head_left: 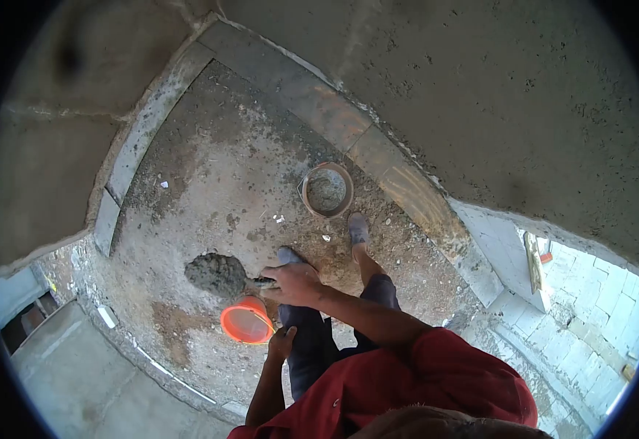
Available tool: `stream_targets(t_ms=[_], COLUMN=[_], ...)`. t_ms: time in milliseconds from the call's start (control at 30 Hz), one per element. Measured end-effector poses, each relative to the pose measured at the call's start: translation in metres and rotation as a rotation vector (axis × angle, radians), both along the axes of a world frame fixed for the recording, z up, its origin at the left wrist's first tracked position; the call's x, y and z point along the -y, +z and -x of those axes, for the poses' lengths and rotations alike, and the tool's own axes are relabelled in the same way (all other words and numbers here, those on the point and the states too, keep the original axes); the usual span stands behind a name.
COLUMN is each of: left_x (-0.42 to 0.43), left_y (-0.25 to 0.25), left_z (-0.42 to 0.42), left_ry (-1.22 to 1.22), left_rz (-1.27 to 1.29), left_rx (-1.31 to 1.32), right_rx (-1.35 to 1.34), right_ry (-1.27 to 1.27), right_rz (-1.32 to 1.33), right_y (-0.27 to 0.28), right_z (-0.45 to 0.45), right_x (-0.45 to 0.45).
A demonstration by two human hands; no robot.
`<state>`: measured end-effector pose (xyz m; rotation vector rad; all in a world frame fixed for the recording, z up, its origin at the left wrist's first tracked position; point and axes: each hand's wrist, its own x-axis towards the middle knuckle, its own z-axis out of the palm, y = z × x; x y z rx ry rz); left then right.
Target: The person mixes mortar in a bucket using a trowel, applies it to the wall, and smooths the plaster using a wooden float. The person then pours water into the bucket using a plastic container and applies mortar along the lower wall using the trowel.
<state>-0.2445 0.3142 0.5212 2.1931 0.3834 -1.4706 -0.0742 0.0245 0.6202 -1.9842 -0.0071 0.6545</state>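
Note:
My right hand (295, 284) is closed round the handle of a trowel (259, 283), whose blade is hidden under a heap of wet grey mortar (217, 275). Just below the trowel is an orange bucket (247, 320), tilted, with its mouth toward the camera. My left hand (283, 342) is closed beside the bucket's rim, where the yellowish bucket handle ends; its fingers are bent round something I cannot make out. Beyond my feet stands a round brown bucket (326, 190) with grey material inside.
Grey skirting tiles (400, 179) line the foot of the right wall, and more run along the left wall (144, 121). The rough floor (210, 183) bears small white scraps. My two shod feet (358, 228) stand near the brown bucket. Pale blocks (597, 293) lie at the right.

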Motion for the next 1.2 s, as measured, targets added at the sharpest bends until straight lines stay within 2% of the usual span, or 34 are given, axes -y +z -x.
stream_targets(t_ms=[67, 100, 167, 233, 267, 300, 333, 367, 400, 433, 467, 500, 533, 567, 600, 700, 733, 767, 833, 867, 933, 1033, 1100, 1200], left_x=[-0.012, -0.014, -0.007, 0.006, 0.0, 0.005, 0.022, 0.036, 0.035, 0.032, 0.034, 0.051, 0.079, 0.088, 0.086, 0.139, 0.132, 0.145, 0.162, 0.161, 0.171, 0.171, 0.18, 0.206], left_y=[0.008, 0.014, 0.033, 0.036, 0.02, 0.021, 0.026, 0.033, 0.025, 0.012, 0.0, 0.005, 0.019, 0.008, -0.019, -0.031, -0.071, -0.081, -0.107, -0.135, -0.171, -0.27, -0.327, -0.399], left_z=[-0.004, -0.002, 0.003, 0.014, 0.03, 0.037, 0.034, 0.035, 0.047, 0.054, 0.059, 0.042, 0.007, 0.001, 0.0, -0.061, -0.071, -0.087, -0.119, -0.125, -0.151, -0.162, -0.172, -0.179], left_ry=[-0.031, -0.042, 0.116, 0.259, 0.288, 0.339, 0.39, 0.346, 0.31, 0.266, 0.23, 0.077, 0.046, -0.018, -0.003, 0.133, 0.166, 0.298, 0.47, 0.455, 0.468, 0.579, 0.677, 0.677], left_rz=[0.015, 0.019, -0.097, -0.149, -0.173, -0.136, -0.097, -0.119, -0.136, -0.153, -0.159, -0.188, -0.181, -0.21, -0.228, -0.174, -0.101, -0.054, 0.017, 0.062, 0.089, 0.169, 0.229, 0.256], left_rx=[-0.058, -0.091, -0.109, -0.106, -0.114, -0.179, -0.238, -0.176, -0.11, -0.043, 0.028, 0.012, -0.136, -0.067, -0.03, 0.14, 0.146, 0.141, 0.136, 0.226, 0.214, 0.194, 0.114, 0.081], right_rx=[0.169, 0.165, 0.156, -0.371, -0.367, -0.454, -0.363, -0.396, -0.246, -0.113, 0.081, 0.078, 0.045, 0.017, -0.002, -0.138, -0.15, -0.167, -0.087, -0.046, -0.096, -0.094, -0.087, -0.014], right_ry=[-0.016, -0.003, 0.021, 0.177, 0.217, 0.151, 0.084, -0.034, -0.203, -0.446, -0.504, -0.524, -0.517, -0.512, -0.545, -0.649, -0.607, -0.563, -0.459, -0.401, -0.173, 0.076, 0.135, 0.185], right_rz=[-0.128, -0.272, -0.558, -0.657, -0.689, -0.639, -0.448, -0.229, -0.024, 0.059, 0.072, 0.114, 0.166, 0.219, 0.227, 0.241, 0.378, 0.513, 0.559, 0.576, 0.667, 0.776, 0.895, 0.98], right_y=[-0.008, -0.011, -0.023, 0.002, -0.026, -0.04, -0.052, -0.04, -0.034, 0.016, 0.067, 0.118, 0.139, 0.156, 0.149, 0.076, 0.05, 0.023, -0.063, -0.106, -0.17, -0.274, -0.347, -0.451], right_z=[0.01, 0.01, 0.004, -0.024, -0.03, -0.038, -0.054, -0.077, -0.089, -0.093, -0.086, -0.068, -0.043, -0.023, -0.003, 0.044, 0.047, 0.05, 0.06, 0.061, 0.043, 0.002, -0.025, -0.042], right_x=[-0.022, -0.015, 0.016, 0.106, 0.148, 0.196, 0.257, 0.326, 0.4, 0.449, 0.487, 0.501, 0.497, 0.492, 0.484, 0.455, 0.437, 0.419, 0.385, 0.368, 0.33, 0.286, 0.26, 0.231])
